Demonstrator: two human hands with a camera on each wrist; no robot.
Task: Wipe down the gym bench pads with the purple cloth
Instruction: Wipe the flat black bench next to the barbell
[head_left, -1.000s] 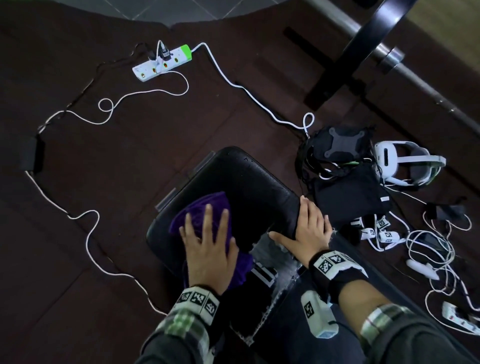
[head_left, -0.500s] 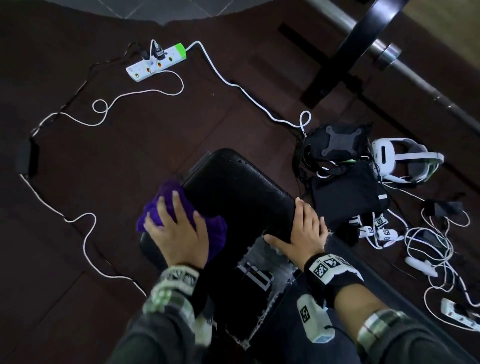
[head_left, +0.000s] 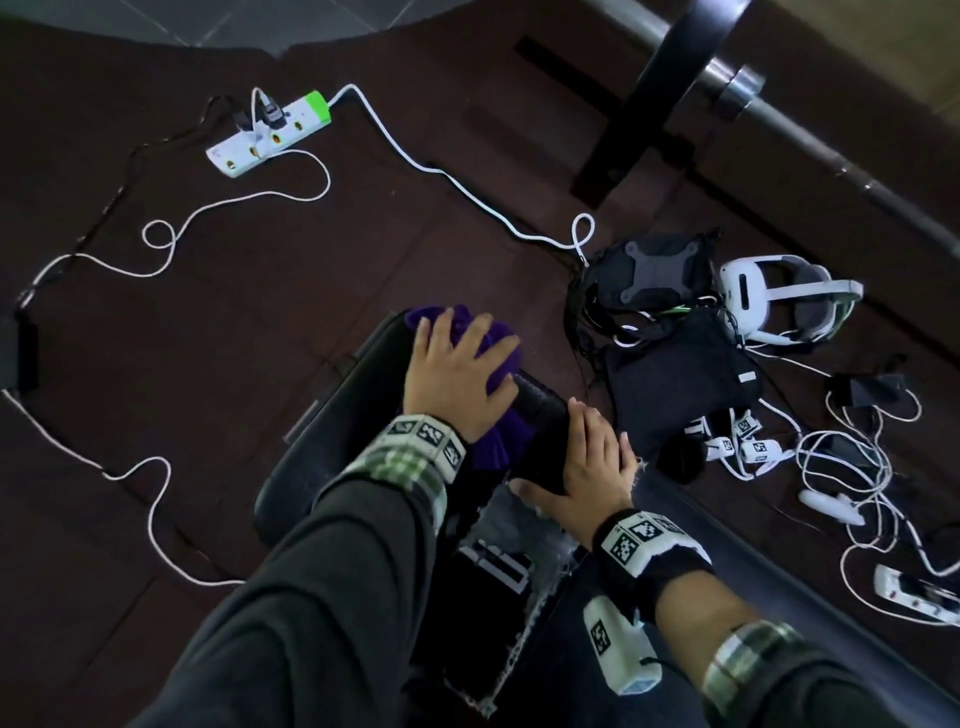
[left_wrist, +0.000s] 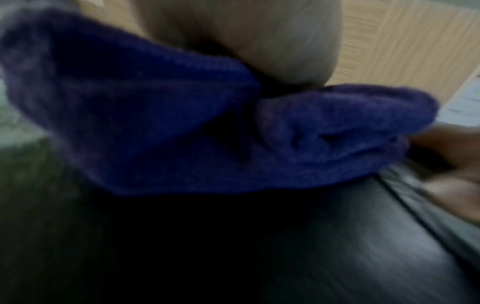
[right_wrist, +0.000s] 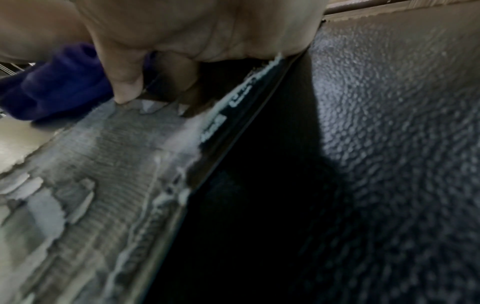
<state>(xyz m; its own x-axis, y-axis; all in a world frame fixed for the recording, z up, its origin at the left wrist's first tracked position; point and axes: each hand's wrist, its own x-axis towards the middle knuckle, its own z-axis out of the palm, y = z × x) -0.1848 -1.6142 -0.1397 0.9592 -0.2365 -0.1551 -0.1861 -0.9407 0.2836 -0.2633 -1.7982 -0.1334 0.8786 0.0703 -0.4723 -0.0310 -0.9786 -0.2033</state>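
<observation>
A black bench pad lies below me, its worn grey patch near the middle. The purple cloth is bunched at the pad's far end, and my left hand presses flat on it with fingers spread. From the left wrist the cloth fills the view over the dark pad. My right hand rests flat on the pad's right edge, fingers straight. The right wrist view shows the cracked pad cover and a bit of the cloth.
On the dark floor to the right lie a white headset, a black pouch and tangled white cables. A white power strip with cords lies far left. A barbell bar crosses the upper right.
My left hand has swept the cloth from the pad's near left side up to its far end. The right hand has stayed on the pad's right edge.
</observation>
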